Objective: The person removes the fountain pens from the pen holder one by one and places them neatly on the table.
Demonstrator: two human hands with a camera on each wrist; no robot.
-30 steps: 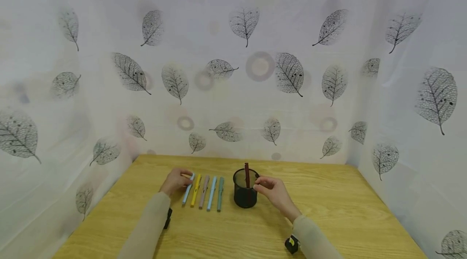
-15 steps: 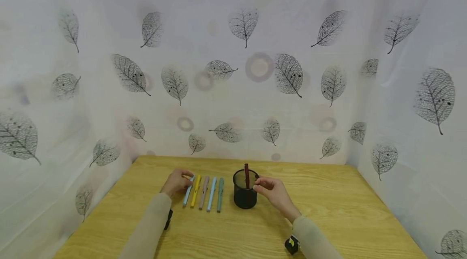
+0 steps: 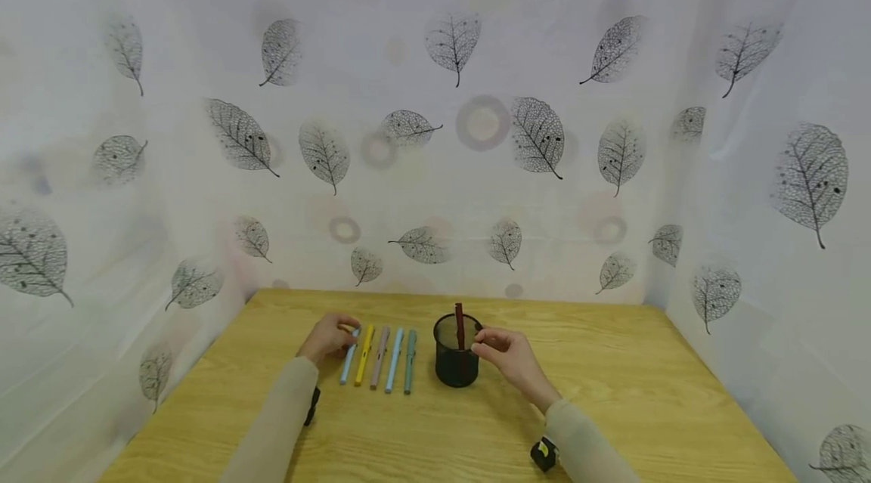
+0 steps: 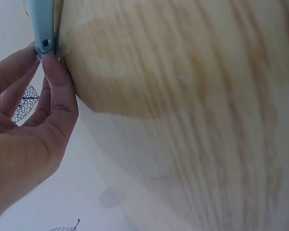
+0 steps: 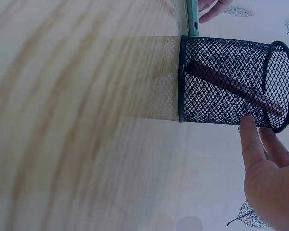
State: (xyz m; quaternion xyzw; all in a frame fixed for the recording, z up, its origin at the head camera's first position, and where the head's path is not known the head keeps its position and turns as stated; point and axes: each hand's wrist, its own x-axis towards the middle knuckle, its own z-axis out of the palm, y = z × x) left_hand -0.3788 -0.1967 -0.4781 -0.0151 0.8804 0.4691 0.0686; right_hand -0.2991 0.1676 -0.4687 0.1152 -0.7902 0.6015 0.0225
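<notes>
My left hand (image 3: 330, 335) is at the far end of the leftmost pen, a light blue one (image 3: 348, 367) lying on the table. In the left wrist view, thumb and fingertips pinch that pen's end (image 4: 41, 21). At the black mesh pen holder (image 3: 457, 371), my right hand (image 3: 515, 363) grips the right side of the rim. The right wrist view has the thumb against the mesh wall (image 5: 216, 48) and other fingers by the rim. A dark red pen (image 3: 460, 319) leans inside the upright holder, its top above the rim.
Right of the pinched pen, a yellow pen (image 3: 364, 356), a mauve pen (image 3: 379, 359), another light blue pen (image 3: 394, 362) and a green pen (image 3: 410, 363) lie side by side. The wooden table (image 3: 612, 377) meets a leaf-print curtain (image 3: 422, 188) at the back and sides.
Both hands, the pens and the holder stay in place. Only a slight shift of the head view shows.
</notes>
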